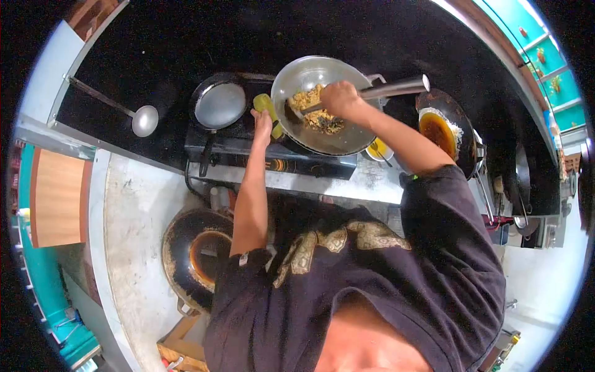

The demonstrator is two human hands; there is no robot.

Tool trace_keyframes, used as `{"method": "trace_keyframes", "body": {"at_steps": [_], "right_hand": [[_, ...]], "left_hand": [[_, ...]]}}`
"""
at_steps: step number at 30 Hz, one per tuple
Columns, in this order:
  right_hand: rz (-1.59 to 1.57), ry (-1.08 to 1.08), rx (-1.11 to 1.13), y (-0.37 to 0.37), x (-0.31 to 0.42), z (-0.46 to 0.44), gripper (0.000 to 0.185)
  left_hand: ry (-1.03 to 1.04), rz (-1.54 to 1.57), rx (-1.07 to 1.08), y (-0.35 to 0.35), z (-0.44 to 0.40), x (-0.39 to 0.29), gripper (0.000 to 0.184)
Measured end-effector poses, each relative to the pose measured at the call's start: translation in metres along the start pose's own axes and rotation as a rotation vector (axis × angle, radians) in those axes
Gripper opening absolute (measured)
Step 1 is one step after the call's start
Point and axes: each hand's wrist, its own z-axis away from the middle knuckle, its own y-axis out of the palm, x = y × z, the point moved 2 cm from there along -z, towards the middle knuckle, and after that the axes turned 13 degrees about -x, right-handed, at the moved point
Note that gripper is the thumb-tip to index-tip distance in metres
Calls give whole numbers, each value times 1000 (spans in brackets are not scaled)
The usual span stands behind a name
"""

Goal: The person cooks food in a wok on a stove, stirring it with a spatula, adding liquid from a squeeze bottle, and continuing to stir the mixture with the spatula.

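My right hand is closed around the long metal handle of a spatula. Its dark blade rests in the food inside a steel wok. Yellowish, crumbly food with dark bits lies on the wok's bottom; I cannot tell exactly what it is. At the wok's left side, my left hand grips a folded yellow-green cloth against the rim. Whatever part of the wok lies under the cloth is hidden. The wok sits over the right side of a gas stove.
A small frying pan occupies the stove's left side. Farther left lies a ladle. A bowl of yellow liquid stands beside the wok, and a dark pan with brown liquid is to its right. Another large wok is lower left.
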Motion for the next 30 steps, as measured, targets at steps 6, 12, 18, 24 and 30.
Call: {"method": "trace_keyframes", "body": {"at_steps": [6, 12, 18, 24, 30], "right_hand": [[5, 85, -168, 36, -13, -5, 16], [-172, 135, -105, 7, -8, 6, 15], [-92, 110, -157, 7, -15, -2, 16], [-110, 129, -180, 37, -29, -11, 17], [-148, 78, -52, 10, -23, 4, 19]], "left_hand": [[19, 1, -3, 0, -1, 11, 66], [-44, -4, -16, -1, 9, 6, 69], [-89, 26, 23, -1, -11, 13, 71], [8, 41, 12, -1, 6, -2, 65], [24, -65, -50, -2, -24, 31, 64]]}}
